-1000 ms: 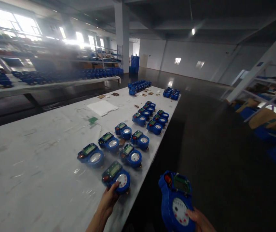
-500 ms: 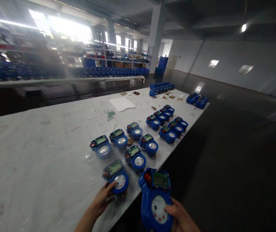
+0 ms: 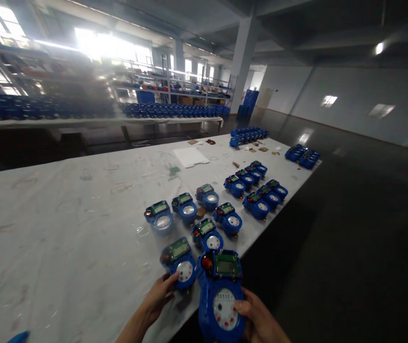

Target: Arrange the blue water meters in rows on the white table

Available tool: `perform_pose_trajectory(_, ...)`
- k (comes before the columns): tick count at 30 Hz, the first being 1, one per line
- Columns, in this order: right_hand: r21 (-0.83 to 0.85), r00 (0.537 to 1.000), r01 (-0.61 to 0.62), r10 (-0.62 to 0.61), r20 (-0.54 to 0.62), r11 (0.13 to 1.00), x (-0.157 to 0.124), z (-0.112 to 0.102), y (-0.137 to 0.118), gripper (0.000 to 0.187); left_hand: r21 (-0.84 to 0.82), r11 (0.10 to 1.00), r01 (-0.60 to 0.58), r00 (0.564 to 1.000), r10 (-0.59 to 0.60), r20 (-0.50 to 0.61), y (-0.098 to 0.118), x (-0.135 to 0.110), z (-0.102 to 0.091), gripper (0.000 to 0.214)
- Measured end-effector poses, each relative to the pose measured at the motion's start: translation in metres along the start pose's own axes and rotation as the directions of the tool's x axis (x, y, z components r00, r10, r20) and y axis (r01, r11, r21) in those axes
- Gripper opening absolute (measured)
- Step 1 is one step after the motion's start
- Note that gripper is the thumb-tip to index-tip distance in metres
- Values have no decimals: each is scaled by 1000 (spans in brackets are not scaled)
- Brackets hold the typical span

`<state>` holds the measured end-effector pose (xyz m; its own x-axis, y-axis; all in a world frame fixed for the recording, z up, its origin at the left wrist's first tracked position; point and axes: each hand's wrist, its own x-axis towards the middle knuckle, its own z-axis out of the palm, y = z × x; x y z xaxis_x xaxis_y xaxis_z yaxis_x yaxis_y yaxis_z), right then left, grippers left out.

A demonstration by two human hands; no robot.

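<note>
The right hand (image 3: 257, 319) is gripping a blue water meter (image 3: 221, 295) at the near edge of the scene, thumb lying on its white dial face and fingers wrapped behind the body, holding it up just off the near edge of the white table (image 3: 64, 228) with its green display pointing away. The left hand (image 3: 159, 297) is reaching onto the table with its fingers loosely curled, fingertips touching the near side of a second meter (image 3: 179, 262) that is lying flat on the surface; it is not closed around that meter, only resting against its rim. The held meter is sitting just to the right of the second meter, the two almost touching. Beyond them five more meters (image 3: 197, 209) are lying in a loose cluster in two short rows, and farther off to the right a tighter group of meters (image 3: 256, 186) is standing near the table's right edge. A white sheet (image 3: 190, 156) is lying flat toward the far middle of the table, with small brown scraps beyond it. Two more batches of blue meters (image 3: 249, 135) are resting at the far end. On the left, a long bench (image 3: 100, 121) is carrying rows of blue units under bright windows.
</note>
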<state>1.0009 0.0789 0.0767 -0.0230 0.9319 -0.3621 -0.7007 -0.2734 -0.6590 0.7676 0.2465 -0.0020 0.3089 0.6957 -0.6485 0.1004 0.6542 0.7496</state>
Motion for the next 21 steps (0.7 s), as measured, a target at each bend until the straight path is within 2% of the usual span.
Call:
perform_pose_trajectory(4,-1,999,15,-15,48,1000,16,14,15,64,-3,1000,0,999,1,41,-4,0,-11,100)
perform_pose_trajectory(9,-41,999,5,-3,36,999,31,45,22,68,-72,997,-30,992,39,121,-15,10,-25,84)
perform_pose_trajectory(12,-78,996,-9,15,85,997,35,74,18,66,-68,996,-60,998,60,-2,-14,2,-34,76)
perform_pose_trajectory(14,-117,993,-14,27,116,993,39,92,17,63,-57,994,-93,983,82,-167,-10,-16,-44,75)
perform_pose_trajectory(16,-156,993,-16,34,112,988,46,108,20,62,-103,979,-173,950,139,-281,-4,-41,-57,72)
perform_pose_trajectory(19,-199,994,-28,47,94,980,65,126,35,61,-244,913,-326,928,260,-268,6,-83,-75,65)
perform_pose_trajectory(21,-235,997,-40,53,49,971,82,137,49,61,-285,891,-354,927,295,-230,13,-104,-84,67)
